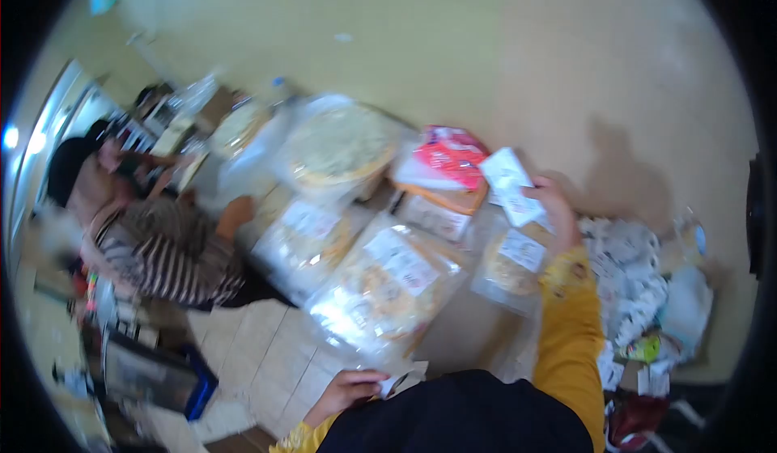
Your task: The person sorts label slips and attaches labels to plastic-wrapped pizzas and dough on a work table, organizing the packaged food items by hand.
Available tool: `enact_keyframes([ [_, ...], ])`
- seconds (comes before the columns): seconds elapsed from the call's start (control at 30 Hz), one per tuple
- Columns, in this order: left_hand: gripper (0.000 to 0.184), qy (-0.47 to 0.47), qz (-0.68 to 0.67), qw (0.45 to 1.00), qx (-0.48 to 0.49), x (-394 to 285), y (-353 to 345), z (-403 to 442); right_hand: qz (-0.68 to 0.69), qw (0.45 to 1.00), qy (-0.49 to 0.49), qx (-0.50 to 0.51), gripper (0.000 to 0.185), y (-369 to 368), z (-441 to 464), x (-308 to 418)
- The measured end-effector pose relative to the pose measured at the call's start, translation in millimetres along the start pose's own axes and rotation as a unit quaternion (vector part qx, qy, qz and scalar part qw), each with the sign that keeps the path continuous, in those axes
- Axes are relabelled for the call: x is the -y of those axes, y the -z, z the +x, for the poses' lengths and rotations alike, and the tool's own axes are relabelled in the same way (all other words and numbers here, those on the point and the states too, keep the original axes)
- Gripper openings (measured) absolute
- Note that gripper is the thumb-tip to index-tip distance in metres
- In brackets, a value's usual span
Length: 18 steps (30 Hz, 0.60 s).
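Observation:
My right hand [554,201] is closed on a white printed label sheet [508,179] over the far right of the table. Below it lies a small clear bag [503,273] of flat, round, pale food with a white label on top. My left hand [353,390], low in front of my body, pinches a small white piece of paper [398,382]. Between my hands rests a large clear bag [384,287] of round flatbreads, a label stuck on it. Another labelled bag [307,230] lies to its left.
Behind the bags stands a tall stack of round flatbreads [340,141] in plastic. A pink-red packet [449,158] sits beside it. Crumpled white plastic [627,271] is piled at the right. A co-worker in a striped top [162,247] stands left, with another person beyond.

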<state>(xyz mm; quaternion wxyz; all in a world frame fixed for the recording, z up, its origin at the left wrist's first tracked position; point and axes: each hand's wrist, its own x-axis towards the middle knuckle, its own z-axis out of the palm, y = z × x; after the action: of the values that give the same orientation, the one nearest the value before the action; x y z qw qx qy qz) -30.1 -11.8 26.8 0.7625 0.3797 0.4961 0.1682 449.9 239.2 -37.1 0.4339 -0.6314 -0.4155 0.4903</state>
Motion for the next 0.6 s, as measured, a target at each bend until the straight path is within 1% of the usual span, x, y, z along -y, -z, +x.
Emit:
enact_keyframes([
  [0.03,0.027,-0.019,-0.02,1.0,0.01,-5.0,-1.1,-1.4,0.069,0.996,0.037,0.038,0.02,-4.4,-12.4,11.4],
  [0.07,0.027,-0.038,-0.038,0.998,0.021,-5.4,-2.7,-3.5,0.058,0.995,0.064,0.053,0.016,-7.1,-22.9,19.7],
  [0.1,0.027,-0.053,-0.085,0.995,0.021,2.0,-1.6,-3.7,0.047,0.993,0.091,0.065,0.013,-13.2,-34.2,31.4],
  [0.17,0.028,-0.087,-0.168,0.981,0.035,11.4,3.7,-2.5,0.076,0.978,0.108,0.16,0.012,-36.3,-68.9,66.1],
  [0.27,0.035,-0.091,-0.296,0.951,0.005,-6.2,2.6,-15.9,0.055,0.928,0.091,0.356,0.014,-87.0,-116.0,106.7],
  [0.33,0.047,-0.093,-0.301,0.948,0.049,-14.6,14.0,-21.3,-0.055,0.858,0.141,0.491,0.017,-133.0,-150.2,135.1],
  [0.37,0.054,-0.093,-0.303,0.946,0.074,-13.3,19.5,-21.8,-0.119,0.801,0.194,0.553,0.018,-159.2,-163.5,142.7],
  [0.4,0.069,-0.068,-0.29,0.945,0.133,-0.1,35.1,-13.0,-0.181,0.734,0.245,0.607,0.019,-185.2,-175.8,147.5],
  [0.47,0.071,-0.035,-0.295,0.927,0.229,2.0,43.6,-8.4,-0.213,0.642,0.224,0.701,0.024,-236.0,-199.8,139.0],
  [0.5,0.071,-0.018,-0.297,0.914,0.277,5.6,48.4,-7.3,-0.266,0.621,0.265,0.688,0.024,-260.5,-210.3,131.5],
  [0.53,0.063,0.018,-0.305,0.907,0.29,12.9,56.2,-7.1,-0.317,0.597,0.305,0.67,0.024,-281.0,-221.4,127.5],
  [0.6,0.063,0.007,-0.254,0.914,0.315,9.7,57.3,-11.9,-0.398,0.604,0.322,0.611,0.022,-313.0,-242.2,135.6],
])
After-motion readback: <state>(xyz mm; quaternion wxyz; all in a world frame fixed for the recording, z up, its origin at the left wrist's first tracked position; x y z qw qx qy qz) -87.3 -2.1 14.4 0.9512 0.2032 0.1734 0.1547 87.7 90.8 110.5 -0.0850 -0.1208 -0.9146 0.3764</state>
